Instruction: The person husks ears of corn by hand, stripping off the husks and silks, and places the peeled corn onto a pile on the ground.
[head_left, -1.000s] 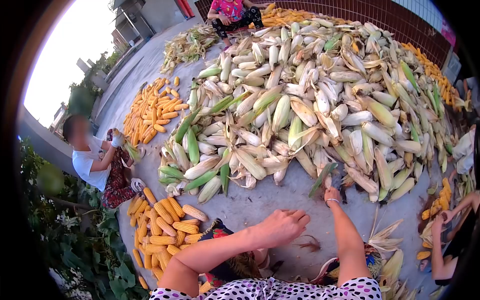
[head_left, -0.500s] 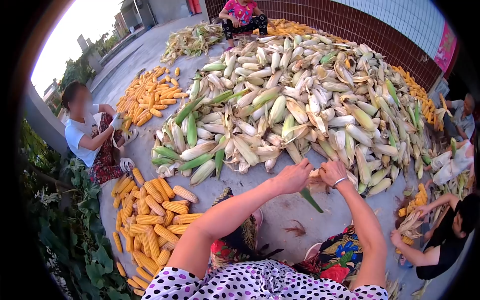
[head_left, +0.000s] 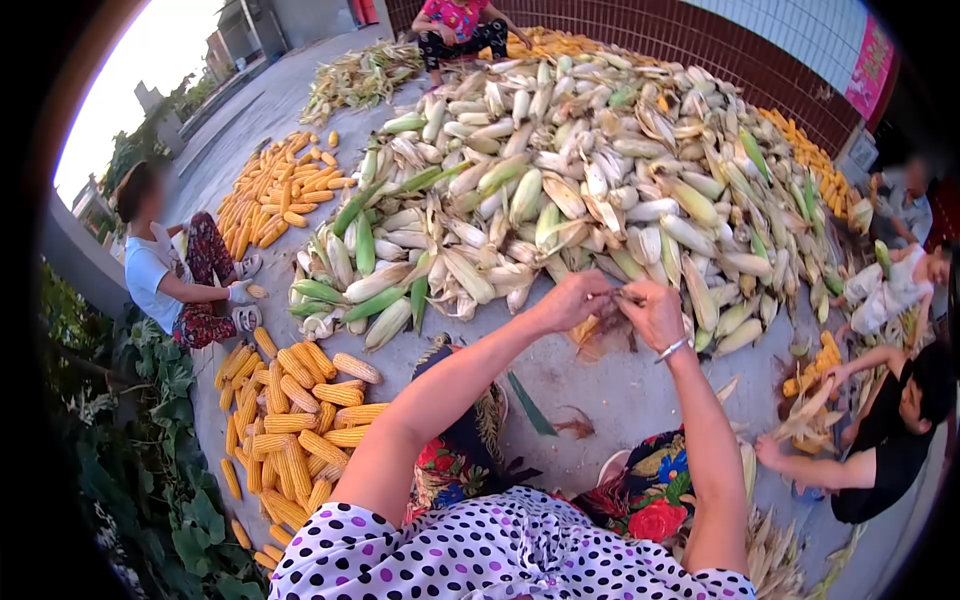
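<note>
Both of my hands are together in front of the big pile of unhusked corn [head_left: 520, 205]. My left hand [head_left: 578, 300] is closed around a corn ear, mostly hidden by my fingers. My right hand [head_left: 655, 318], with a bracelet on its wrist, pinches the brownish tip of the same ear. Pale, dry corn husk [head_left: 600, 340] hangs beneath my fingers. On the ground below lies a long green leaf [head_left: 530, 405], close to a tuft of brown silk [head_left: 577, 424].
Husked yellow cobs [head_left: 290, 430] lie heaped at my left, with another cob heap [head_left: 275, 195] farther back. One person [head_left: 185, 265] sits at the left, another [head_left: 465, 30] behind the pile. At the right, a person in black [head_left: 890, 440] handles corn beside loose husks [head_left: 770, 555].
The green leaf has dropped from my hands to the ground. My hands have shifted slightly left and up, with husk now hanging under them. The person at the left has lowered a gloved hand.
</note>
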